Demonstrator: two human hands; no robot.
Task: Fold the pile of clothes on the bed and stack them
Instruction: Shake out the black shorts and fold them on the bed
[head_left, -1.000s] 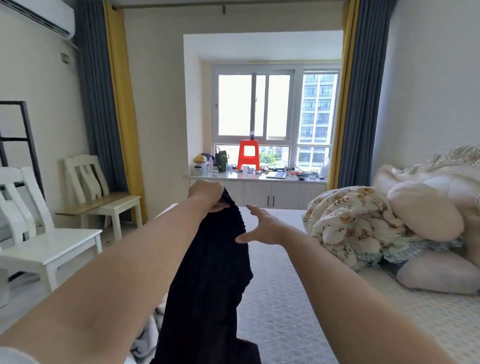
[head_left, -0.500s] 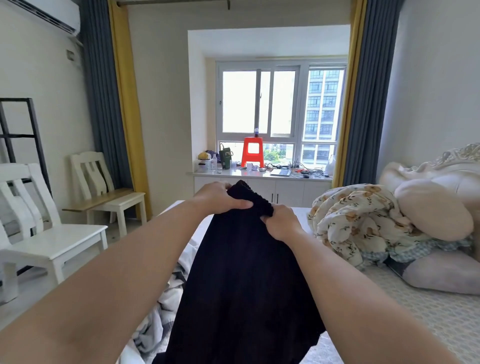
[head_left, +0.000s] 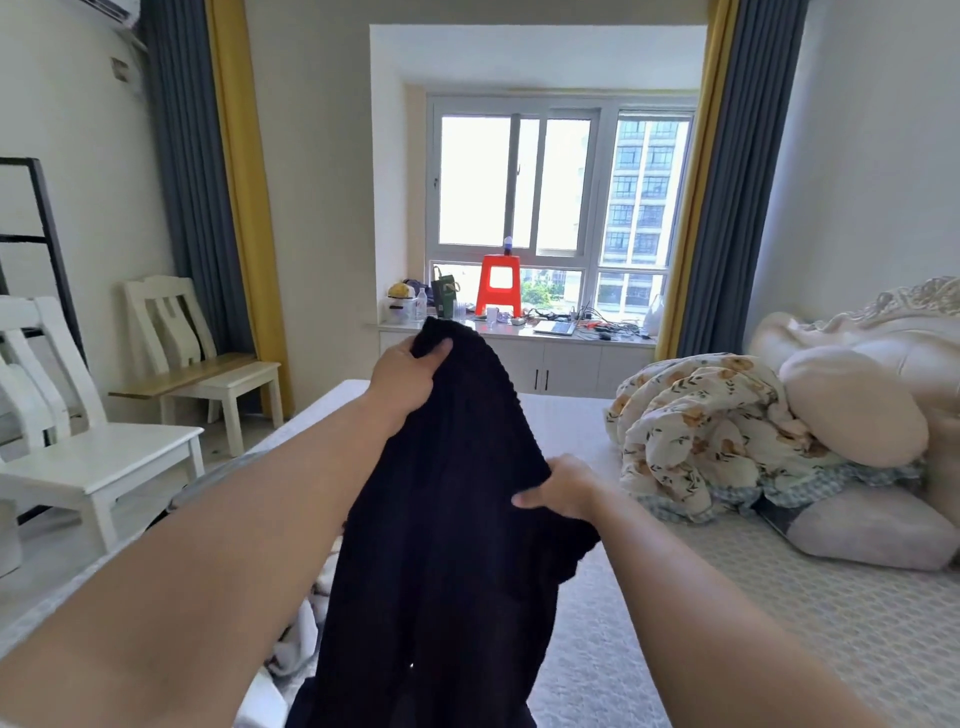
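Note:
A black ribbed knit garment (head_left: 447, 545) hangs in the air over the bed (head_left: 779, 613), stretched between both hands. My left hand (head_left: 408, 376) grips its top edge, held high and far out. Lower and to the right, my right hand (head_left: 563, 488) pinches the garment's right edge, thumb on the near side. The garment's lower part drops out of view at the bottom. A bit of pale crumpled clothing (head_left: 298, 639) shows under my left forearm; most of that pile is hidden.
A floral quilt (head_left: 696, 436) and pillows (head_left: 852, 410) are heaped against the headboard at right. Two white chairs (head_left: 88, 415) stand left of the bed. A window ledge with a red stool (head_left: 500, 283) and clutter lies beyond the bed's far end.
My right hand took hold of the garment beside the left hand, then slid down and right along its edge. The left hand stayed high, so the fabric is now spread wider.

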